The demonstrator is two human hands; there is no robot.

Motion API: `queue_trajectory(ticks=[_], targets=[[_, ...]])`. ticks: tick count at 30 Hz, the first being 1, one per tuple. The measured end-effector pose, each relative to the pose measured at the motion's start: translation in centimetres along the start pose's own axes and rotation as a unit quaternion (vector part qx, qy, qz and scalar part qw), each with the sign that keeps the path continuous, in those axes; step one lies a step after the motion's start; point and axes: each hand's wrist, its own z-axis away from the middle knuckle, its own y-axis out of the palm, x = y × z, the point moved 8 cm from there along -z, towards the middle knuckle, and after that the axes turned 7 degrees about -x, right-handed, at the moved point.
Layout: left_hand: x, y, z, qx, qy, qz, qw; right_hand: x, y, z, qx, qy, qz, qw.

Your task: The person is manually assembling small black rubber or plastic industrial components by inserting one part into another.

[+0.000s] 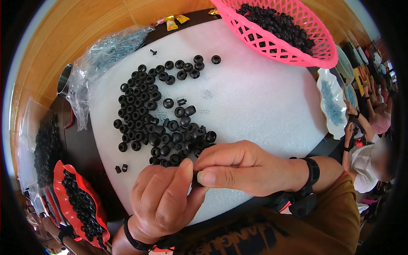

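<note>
Part, small/blk, pinched btwn L hand & R hand, nr round pcs.

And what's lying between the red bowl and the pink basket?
In the head view, loose black beads and small black pieces lie on the white sheet between the red bowl and the pink basket.

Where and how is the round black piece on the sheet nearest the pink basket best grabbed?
Probably pinch the round black piece by its curved sides, coming from the right: it sits apart, with bare white sheet on that side.
</note>
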Motion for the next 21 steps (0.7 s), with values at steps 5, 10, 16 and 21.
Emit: queue_trajectory(ticks=[5, 10, 16, 21], targets=[[-0.03, 0.06, -0.14, 0.016, -0.010, 0.026, 0.999, 0.04, -0.07, 0.19, -0.003, 0.003, 0.025, 1.000], [-0.14, 0.32, -0.52, 0.001, 0.028, -0.001, 1.000, 0.01, -0.70, 0.10, -0.016, -0.018, 0.073, 0.997], [-0.12, 0.31, -0.79, 0.004, 0.020, 0.021, 1.000, -0.16, -0.42, 0.16, -0.020, 0.003, 0.000, 1.000], [0.07, 0.40, -0.66, 0.011, 0.001, 0.022, 1.000, -0.45, -0.36, 0.17, -0.027, 0.027, -0.032, 0.999]])
